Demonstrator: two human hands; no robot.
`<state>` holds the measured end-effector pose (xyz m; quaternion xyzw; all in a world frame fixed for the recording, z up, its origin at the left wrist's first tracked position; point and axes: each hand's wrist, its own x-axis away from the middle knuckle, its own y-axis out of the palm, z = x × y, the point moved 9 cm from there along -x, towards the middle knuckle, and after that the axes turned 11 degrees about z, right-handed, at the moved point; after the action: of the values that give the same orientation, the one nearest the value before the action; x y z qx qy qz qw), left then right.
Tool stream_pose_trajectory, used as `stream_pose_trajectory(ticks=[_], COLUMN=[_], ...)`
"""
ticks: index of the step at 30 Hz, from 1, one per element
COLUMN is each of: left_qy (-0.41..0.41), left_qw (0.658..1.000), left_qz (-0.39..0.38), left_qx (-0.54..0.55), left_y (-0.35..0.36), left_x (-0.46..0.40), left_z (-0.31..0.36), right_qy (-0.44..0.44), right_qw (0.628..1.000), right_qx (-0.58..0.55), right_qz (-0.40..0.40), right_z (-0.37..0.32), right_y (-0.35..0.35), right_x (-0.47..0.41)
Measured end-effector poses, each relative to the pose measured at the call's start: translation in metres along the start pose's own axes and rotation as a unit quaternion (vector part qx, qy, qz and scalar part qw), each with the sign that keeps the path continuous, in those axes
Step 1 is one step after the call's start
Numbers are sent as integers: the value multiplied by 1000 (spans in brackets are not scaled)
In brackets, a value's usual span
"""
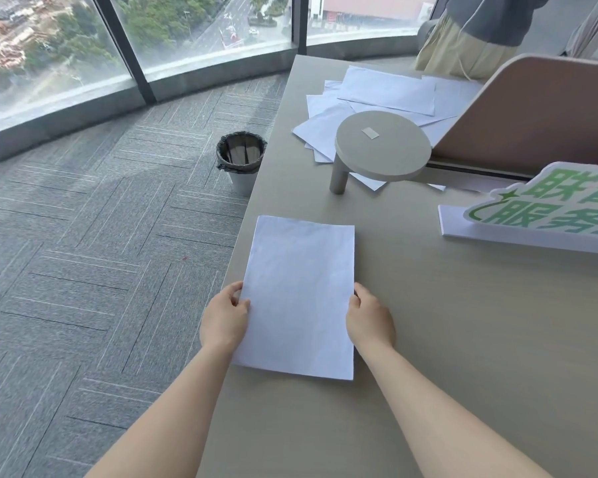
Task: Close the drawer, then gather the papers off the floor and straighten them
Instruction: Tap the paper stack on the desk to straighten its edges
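A squared stack of white papers (pixel 299 294) lies at the left edge of the beige desk (pixel 446 339). My left hand (pixel 225 319) grips the stack's left side with the thumb on top. My right hand (pixel 370 320) holds its right side the same way. The sheets' edges line up. No drawer is in view, and no paper shows on the grey carpet (pixel 83 270).
Loose white sheets (pixel 377 98) lie spread at the desk's far end, partly under a round beige stand (pixel 382 146). A green-lettered sign (pixel 546 208) and a curved divider (pixel 532 108) stand on the right. A lined bin (pixel 241 160) sits on the floor. A person stands at the back right.
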<state>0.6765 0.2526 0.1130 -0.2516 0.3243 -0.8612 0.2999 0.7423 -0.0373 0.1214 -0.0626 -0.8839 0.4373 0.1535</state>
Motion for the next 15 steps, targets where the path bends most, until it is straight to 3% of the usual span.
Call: stream_pose_trajectory(ticks=[15], left_qy=[-4], left_qw=[998], left_qz=[49], left_qx=[-36], left_y=[0], left_x=[-1], left_z=[-1], right_qy=[-11], right_qw=[999], right_qx=[-22], right_qz=[35], right_z=[2], right_y=[-4], right_x=[-2])
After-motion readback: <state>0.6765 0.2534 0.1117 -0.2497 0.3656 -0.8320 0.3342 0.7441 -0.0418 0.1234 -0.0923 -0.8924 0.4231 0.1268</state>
